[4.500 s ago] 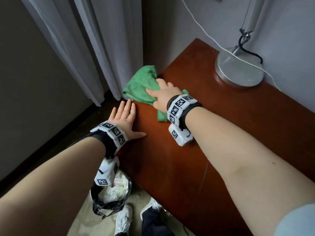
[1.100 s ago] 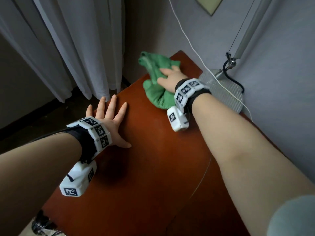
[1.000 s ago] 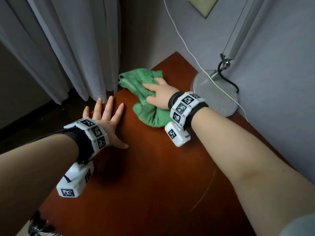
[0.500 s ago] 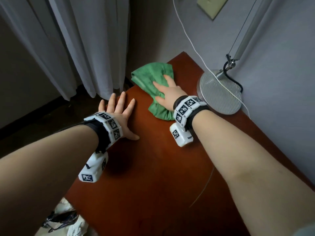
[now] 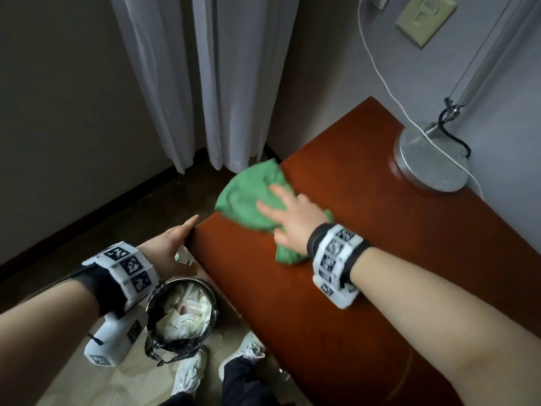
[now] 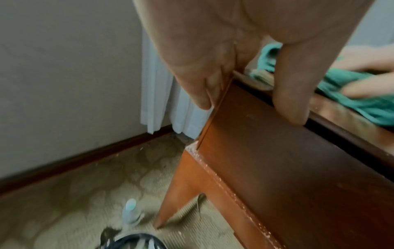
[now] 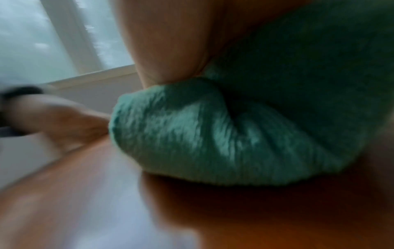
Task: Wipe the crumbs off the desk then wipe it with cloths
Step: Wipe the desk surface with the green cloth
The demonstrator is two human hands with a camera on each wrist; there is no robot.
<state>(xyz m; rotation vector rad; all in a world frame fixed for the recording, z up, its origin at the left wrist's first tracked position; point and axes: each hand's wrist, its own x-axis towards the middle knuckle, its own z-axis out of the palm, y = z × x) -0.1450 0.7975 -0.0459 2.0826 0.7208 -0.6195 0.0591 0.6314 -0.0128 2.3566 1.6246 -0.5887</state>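
A green cloth (image 5: 248,194) lies on the red-brown desk (image 5: 380,273), hanging over its left edge near the front corner. My right hand (image 5: 292,221) presses flat on the cloth with straight fingers. In the blurred right wrist view the cloth (image 7: 213,134) bunches under my palm. My left hand (image 5: 175,244) is off the desk top, held open against the front left corner. In the left wrist view its fingers (image 6: 202,80) point down along the desk's end face and the thumb lies on the front panel (image 6: 298,168). Pale specks dot the desk's leg.
A bin with a black liner (image 5: 181,315), full of crumpled paper, stands on the floor below my left hand. A small bottle (image 6: 131,210) stands beside the desk leg. A lamp base (image 5: 430,159) with a white cable sits at the desk's far right. Curtains (image 5: 228,83) hang behind.
My left hand has slid off the desk top to its front left corner. My right hand has dragged the cloth nearer and left, over the edge. The head view has tilted down onto the bin.
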